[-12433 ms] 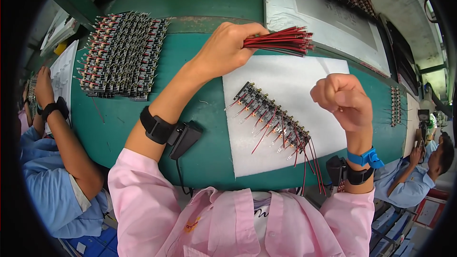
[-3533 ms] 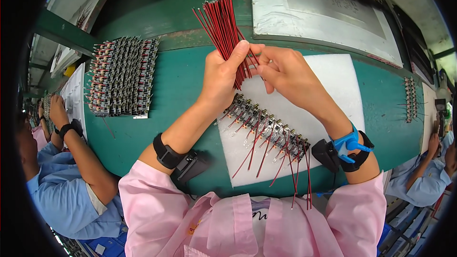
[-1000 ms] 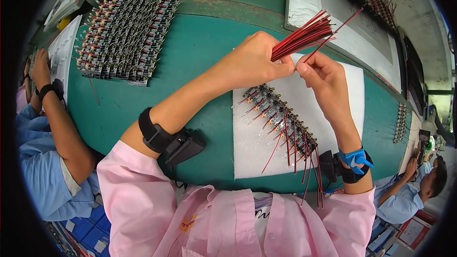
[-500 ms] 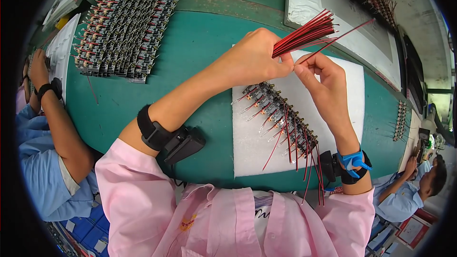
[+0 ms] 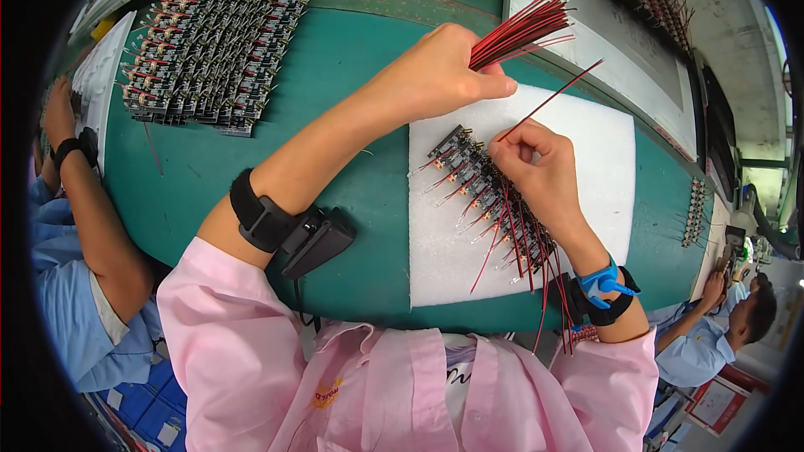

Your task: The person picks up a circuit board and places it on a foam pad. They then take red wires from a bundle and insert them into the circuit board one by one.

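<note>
A thick bundle of red and black wires (image 5: pixel 528 32) sticks out of my left hand (image 5: pixel 448 71), whose fingers are wrapped round it above the white foam sheet. My right hand (image 5: pixel 540 169) pinches a single red and black wire (image 5: pixel 565 94) near its lower end, with the long end pointing up and to the right. That hand is at the upper right side of a strip of small circuit boards (image 5: pixel 481 192) on the foam sheet (image 5: pixel 603 151). Several red and black wires hang from the strip's nearer part, toward my body. My fingertips hide where the wire's lower end is.
A large block of stacked circuit boards (image 5: pixel 213 46) stands at the back left of the green table (image 5: pixel 352 192). A white-edged tray (image 5: pixel 603 42) lies at the back right, and a smaller board strip (image 5: pixel 694 212) at the right. Co-workers in blue sit on both sides.
My right hand has drawn a single wire away from the bundle and moved down and left to the circuit board strip. My left hand has shifted slightly up and left with the bundle.
</note>
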Tool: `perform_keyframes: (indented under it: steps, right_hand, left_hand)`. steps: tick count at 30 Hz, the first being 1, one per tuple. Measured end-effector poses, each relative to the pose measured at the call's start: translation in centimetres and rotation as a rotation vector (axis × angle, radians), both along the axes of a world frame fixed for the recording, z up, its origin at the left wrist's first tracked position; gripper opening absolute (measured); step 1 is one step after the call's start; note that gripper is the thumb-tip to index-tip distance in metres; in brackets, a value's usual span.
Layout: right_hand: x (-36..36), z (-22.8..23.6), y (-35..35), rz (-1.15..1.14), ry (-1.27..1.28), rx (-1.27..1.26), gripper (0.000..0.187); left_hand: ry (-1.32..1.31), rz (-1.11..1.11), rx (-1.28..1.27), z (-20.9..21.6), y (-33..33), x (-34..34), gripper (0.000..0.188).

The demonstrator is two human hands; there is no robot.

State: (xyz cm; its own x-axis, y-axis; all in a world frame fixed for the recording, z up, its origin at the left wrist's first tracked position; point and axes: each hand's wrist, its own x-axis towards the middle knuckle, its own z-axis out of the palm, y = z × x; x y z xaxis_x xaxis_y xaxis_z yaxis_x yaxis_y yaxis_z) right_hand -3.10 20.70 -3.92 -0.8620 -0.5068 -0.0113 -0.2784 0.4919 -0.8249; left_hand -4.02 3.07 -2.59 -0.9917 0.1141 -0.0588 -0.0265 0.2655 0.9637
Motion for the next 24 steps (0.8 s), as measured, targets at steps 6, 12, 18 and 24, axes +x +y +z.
perform_keyframes:
  steps: [6,12,18,24]
  right_hand:
    - [0.07,-0.26,-0.17,-0.021,-0.004,0.003,0.009]
    - [0.10,-0.46,0.02,-0.026,0.023,0.002,0.008]
    - [0.15,-0.32,-0.07,-0.039,0.002,0.011,0.008]
    - [0.20,-0.35,0.06,-0.040,-0.046,-0.038,0.008]
  left_hand:
    - [-0.019,0.033,0.010,-0.10,0.00,0.01,0.028]
    - [-0.007,0.029,0.000,-0.07,-0.05,-0.04,0.029]
    - [0.008,0.036,0.003,-0.27,-0.03,-0.11,0.029]
    - [0.006,0.040,0.006,-0.17,0.04,-0.11,0.028]
